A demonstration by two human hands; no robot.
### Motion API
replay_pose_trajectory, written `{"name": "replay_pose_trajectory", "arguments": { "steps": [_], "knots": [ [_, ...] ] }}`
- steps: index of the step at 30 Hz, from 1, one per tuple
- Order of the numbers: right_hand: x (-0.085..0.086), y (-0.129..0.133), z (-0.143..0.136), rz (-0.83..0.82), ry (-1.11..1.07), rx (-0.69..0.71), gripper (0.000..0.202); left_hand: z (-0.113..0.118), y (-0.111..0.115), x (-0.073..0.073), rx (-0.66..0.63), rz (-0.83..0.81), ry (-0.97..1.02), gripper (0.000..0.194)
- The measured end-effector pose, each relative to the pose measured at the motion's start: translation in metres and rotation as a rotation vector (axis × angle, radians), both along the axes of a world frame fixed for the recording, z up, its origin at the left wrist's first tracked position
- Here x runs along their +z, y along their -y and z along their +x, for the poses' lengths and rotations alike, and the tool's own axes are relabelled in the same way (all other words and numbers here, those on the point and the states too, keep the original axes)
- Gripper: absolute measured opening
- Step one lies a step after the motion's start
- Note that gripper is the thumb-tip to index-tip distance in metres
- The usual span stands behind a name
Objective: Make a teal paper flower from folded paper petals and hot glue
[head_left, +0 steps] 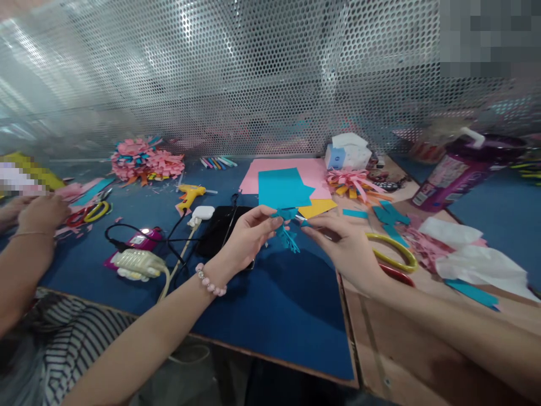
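Metal, a perforated panel, stands behind the blue table. At far left, a neighbouring person's hands work beside scissors with red and yellow handles. Next come a pink pompom with blue strips, a row of markers and a yellow glue gun, nearer than the markers. Closer still lie a magenta device, a white case and a dark tablet; no lettering on them can be read.

The left hand, a pink bead bracelet at its wrist, pinches the fringed blue paper between thumb and fingers, above the table's front part. Facing it, the right hand has its fingertips closed on a small blue piece. Beyond both lie blue, pink and yellow sheets. Farther right, the tissue box bears a small blue mark, illegible, and the tilted purple cup carries a printed label too blurred to read.
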State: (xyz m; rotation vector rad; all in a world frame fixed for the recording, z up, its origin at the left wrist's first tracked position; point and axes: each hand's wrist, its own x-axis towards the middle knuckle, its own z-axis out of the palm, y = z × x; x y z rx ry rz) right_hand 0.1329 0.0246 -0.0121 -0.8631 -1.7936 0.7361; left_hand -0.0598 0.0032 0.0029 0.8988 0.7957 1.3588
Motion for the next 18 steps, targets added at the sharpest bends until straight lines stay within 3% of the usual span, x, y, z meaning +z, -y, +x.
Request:
{"name": "replay_pose_trajectory", "arguments": {
  "steps": [10,18],
  "knots": [
    [0.027,0.014,0.003,-0.085,-0.107,0.008,0.007,-0.001,-0.004,-0.003,0.115,0.110,-0.190,0.020],
    [0.018,0.009,0.000,-0.078,-0.124,0.019,0.033,-0.001,-0.003,-0.011,0.150,0.171,-0.367,0.020]
  ]
}}
